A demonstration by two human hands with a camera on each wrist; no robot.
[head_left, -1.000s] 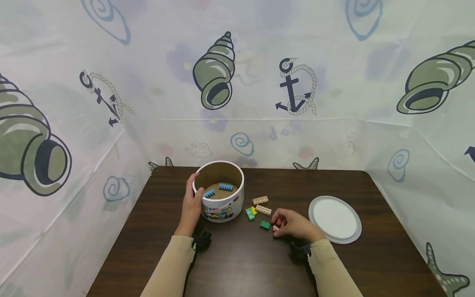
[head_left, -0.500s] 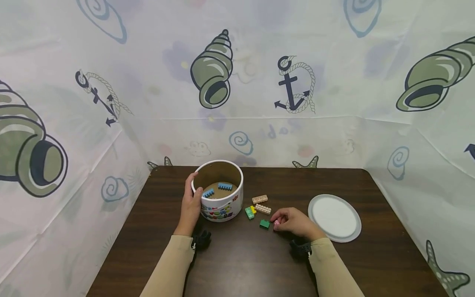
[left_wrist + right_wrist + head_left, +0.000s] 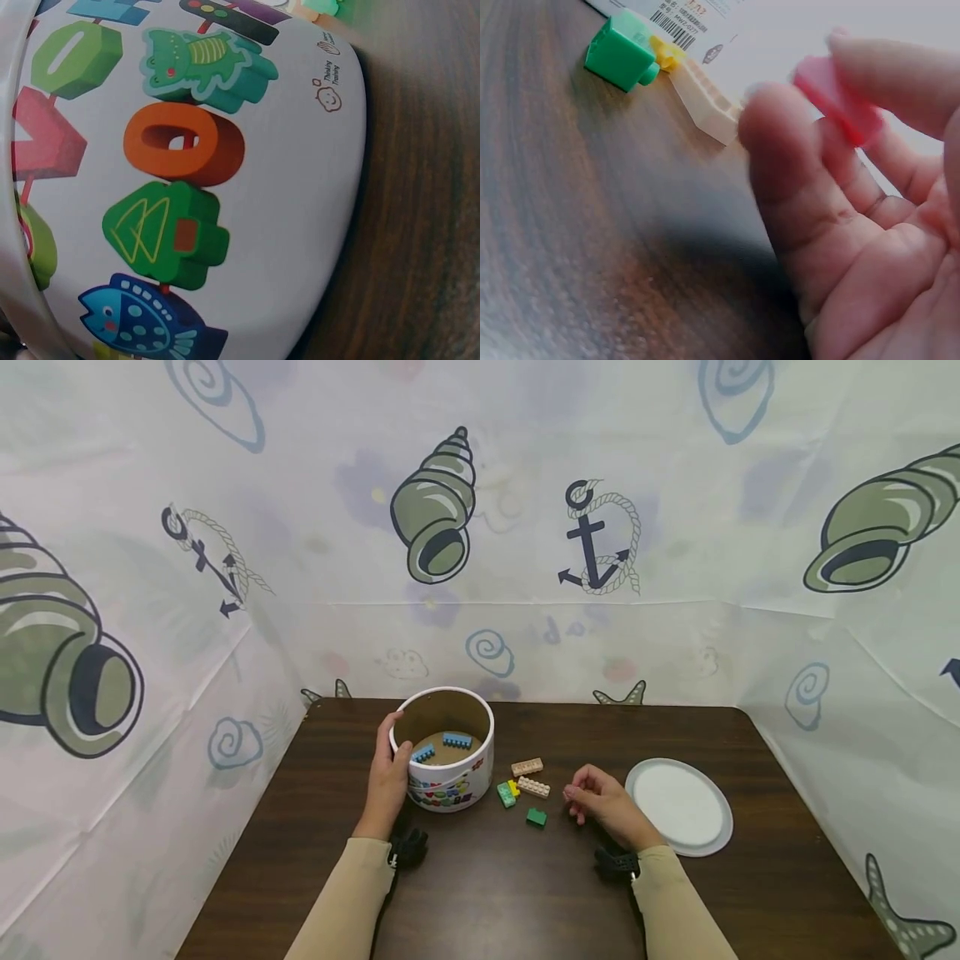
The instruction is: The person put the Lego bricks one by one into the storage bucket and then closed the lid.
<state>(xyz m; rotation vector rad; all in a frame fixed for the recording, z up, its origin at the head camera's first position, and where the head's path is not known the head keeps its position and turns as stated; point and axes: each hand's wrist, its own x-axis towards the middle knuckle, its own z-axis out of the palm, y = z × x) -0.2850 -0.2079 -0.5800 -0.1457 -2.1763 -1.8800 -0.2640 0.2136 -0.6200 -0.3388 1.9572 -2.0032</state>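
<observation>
My left hand [image 3: 386, 783] grips the near-left rim of a round white bucket [image 3: 452, 793], thumb outside or over the edge. Two blue toy bricks [image 3: 457, 741] lie on its floor. In the left wrist view the bucket's printed wall [image 3: 292, 172] fills most of the frame. My right hand [image 3: 611, 808] is raised a little off the table, right of the loose bricks. The right wrist view shows a pink toy brick [image 3: 836, 94] held in its fingers; the head view hides that brick. Nearest to this hand on the table is a green brick [image 3: 536, 817].
Two tan bricks [image 3: 534, 787], a light green brick [image 3: 506, 796] and a small yellow brick [image 3: 514, 787] lie close together right of the bucket. A round white lid [image 3: 680, 806] rests on the dark wooden table [image 3: 480, 893] beyond my right hand.
My right hand has picked the pink brick up from beside the green brick and moved slightly right and upward. My left hand and the bucket have stayed in place.
</observation>
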